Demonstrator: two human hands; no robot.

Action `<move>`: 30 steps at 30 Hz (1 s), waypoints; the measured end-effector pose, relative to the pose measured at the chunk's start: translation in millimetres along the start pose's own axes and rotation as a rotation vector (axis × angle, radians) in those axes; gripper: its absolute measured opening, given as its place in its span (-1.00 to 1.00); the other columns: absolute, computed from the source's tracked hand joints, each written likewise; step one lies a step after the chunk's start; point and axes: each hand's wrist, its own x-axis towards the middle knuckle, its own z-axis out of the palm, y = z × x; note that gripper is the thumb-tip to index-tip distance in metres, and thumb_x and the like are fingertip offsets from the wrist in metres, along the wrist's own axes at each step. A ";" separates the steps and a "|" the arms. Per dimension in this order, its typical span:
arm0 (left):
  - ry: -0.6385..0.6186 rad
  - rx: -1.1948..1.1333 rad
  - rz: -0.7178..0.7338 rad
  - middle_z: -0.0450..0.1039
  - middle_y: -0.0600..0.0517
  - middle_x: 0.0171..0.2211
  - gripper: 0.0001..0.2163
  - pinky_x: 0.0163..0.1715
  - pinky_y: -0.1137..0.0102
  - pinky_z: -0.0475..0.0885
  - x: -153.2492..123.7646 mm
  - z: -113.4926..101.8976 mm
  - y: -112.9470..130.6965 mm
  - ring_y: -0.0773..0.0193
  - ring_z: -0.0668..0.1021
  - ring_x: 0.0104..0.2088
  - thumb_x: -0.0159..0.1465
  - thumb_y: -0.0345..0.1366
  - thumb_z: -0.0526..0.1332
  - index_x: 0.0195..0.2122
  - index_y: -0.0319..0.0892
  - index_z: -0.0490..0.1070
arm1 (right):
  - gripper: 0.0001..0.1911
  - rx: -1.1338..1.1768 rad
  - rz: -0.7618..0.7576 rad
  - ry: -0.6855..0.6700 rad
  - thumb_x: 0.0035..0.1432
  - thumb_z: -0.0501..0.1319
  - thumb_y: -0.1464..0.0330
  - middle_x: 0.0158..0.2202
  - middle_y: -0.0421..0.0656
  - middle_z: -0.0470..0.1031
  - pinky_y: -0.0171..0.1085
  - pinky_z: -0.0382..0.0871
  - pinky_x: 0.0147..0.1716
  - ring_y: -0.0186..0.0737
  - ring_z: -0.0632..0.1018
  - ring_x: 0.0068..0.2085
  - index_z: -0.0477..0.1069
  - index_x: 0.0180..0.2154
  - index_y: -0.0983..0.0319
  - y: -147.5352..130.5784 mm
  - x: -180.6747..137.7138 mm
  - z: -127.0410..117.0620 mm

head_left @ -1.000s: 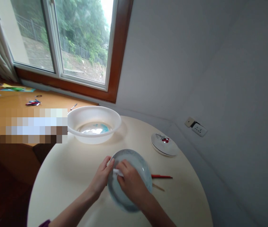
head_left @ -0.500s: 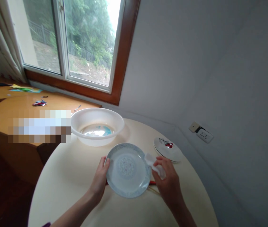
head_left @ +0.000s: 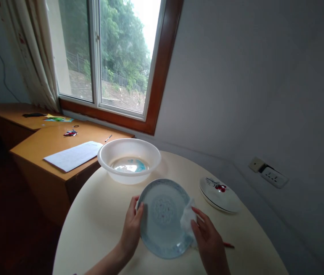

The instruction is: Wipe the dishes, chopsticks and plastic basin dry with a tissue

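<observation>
My left hand (head_left: 132,229) grips the left rim of a pale blue patterned plate (head_left: 162,214), tilted up above the round cream table (head_left: 99,225). My right hand (head_left: 207,238) is closed on a small white cloth (head_left: 187,221) and presses it against the plate's right rim. Behind the plate stands a white plastic basin (head_left: 129,159) with shallow water and something blue in it.
A white plate with a red flower (head_left: 219,194) lies at the right of the table. A red pencil (head_left: 228,245) pokes out behind my right hand. A wooden desk (head_left: 44,143) with a sheet of paper (head_left: 73,155) stands left under the window. A wall socket (head_left: 273,177) is at right.
My right hand has gone from wiping the plate's middle to its right rim, still with the cloth. The plate now tilts toward me; my view has swung left and up.
</observation>
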 end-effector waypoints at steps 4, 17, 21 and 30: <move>0.012 0.042 0.065 0.43 0.09 -0.39 -0.72 -0.39 0.48 0.34 -3.6 2.3 4.6 0.29 0.46 -0.35 0.12 -0.04 0.17 -0.28 -0.13 0.29 | -0.37 0.100 0.134 -0.071 -0.11 0.23 0.01 -0.42 0.00 0.56 -0.23 0.44 -0.43 -0.08 0.56 -0.40 0.34 -0.08 0.31 0.1 -0.9 6.0; -0.006 0.037 0.018 0.46 0.11 -0.48 -0.55 -0.46 0.45 0.40 -11.7 10.2 3.9 0.27 0.50 -0.47 0.04 -0.05 0.26 -0.11 -0.08 0.17 | -0.32 0.026 0.251 0.084 -0.31 0.15 -0.20 -0.62 -0.07 0.45 -0.25 0.37 -0.48 -0.11 0.46 -0.50 0.42 -0.56 0.33 7.9 0.2 18.9; -0.184 0.066 0.076 0.46 -0.12 -0.12 -0.48 -0.09 0.29 0.36 -16.7 14.9 -11.8 0.03 0.46 -0.06 -0.01 -0.11 0.30 -0.05 -0.15 0.22 | -0.34 0.234 0.313 0.208 -0.30 0.23 -0.11 -0.48 0.00 0.53 -0.24 0.40 -0.40 -0.04 0.52 -0.38 0.46 -0.40 0.37 13.8 -3.0 28.4; -0.159 0.271 -0.032 0.53 -0.11 -0.39 -0.65 -0.22 0.18 0.40 -23.6 23.0 -55.1 0.00 0.51 -0.30 -0.03 -0.06 0.24 -0.35 -0.25 0.46 | -0.36 0.313 0.340 0.219 -0.26 0.16 -0.17 -0.72 -0.20 0.36 -0.33 0.21 -0.74 -0.27 0.35 -0.70 0.38 -0.45 0.30 9.2 -18.1 54.8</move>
